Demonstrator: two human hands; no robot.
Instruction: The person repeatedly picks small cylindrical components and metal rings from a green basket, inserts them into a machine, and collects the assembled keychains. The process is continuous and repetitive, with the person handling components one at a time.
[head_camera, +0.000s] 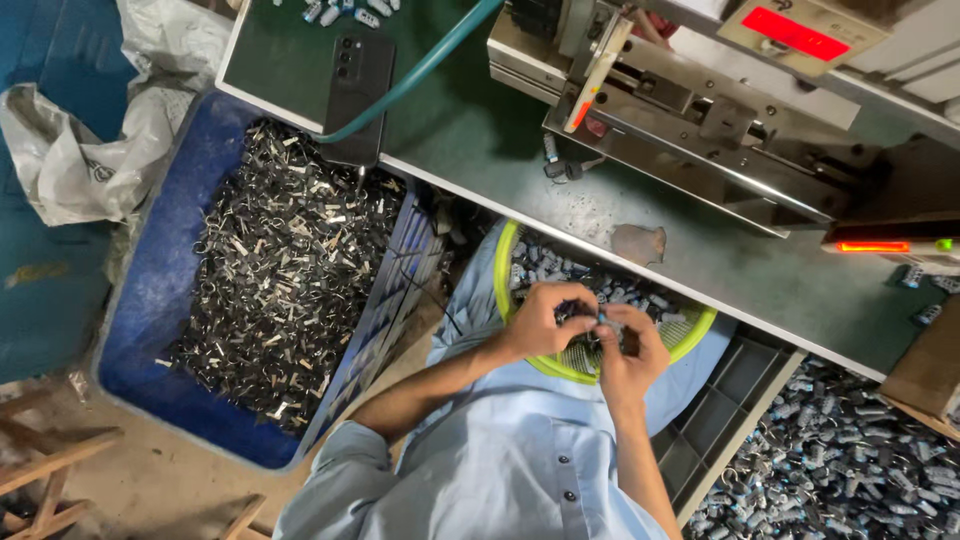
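My left hand (545, 318) and my right hand (628, 350) meet over a yellow-green basket (503, 268) resting on my lap. The basket holds several small grey-blue cylindrical parts (560, 268) with wire leads. Both hands pinch a small bunch of these parts (598, 322) between their fingertips. My light blue shirt sleeves are rolled to the elbow.
A blue crate (160, 290) full of dark metal clips stands at the left. A grey crate (840, 460) of grey-blue parts is at the right. The green workbench (470, 130) carries a black phone (357, 95), a teal hose (420, 70) and a metal machine (700, 110).
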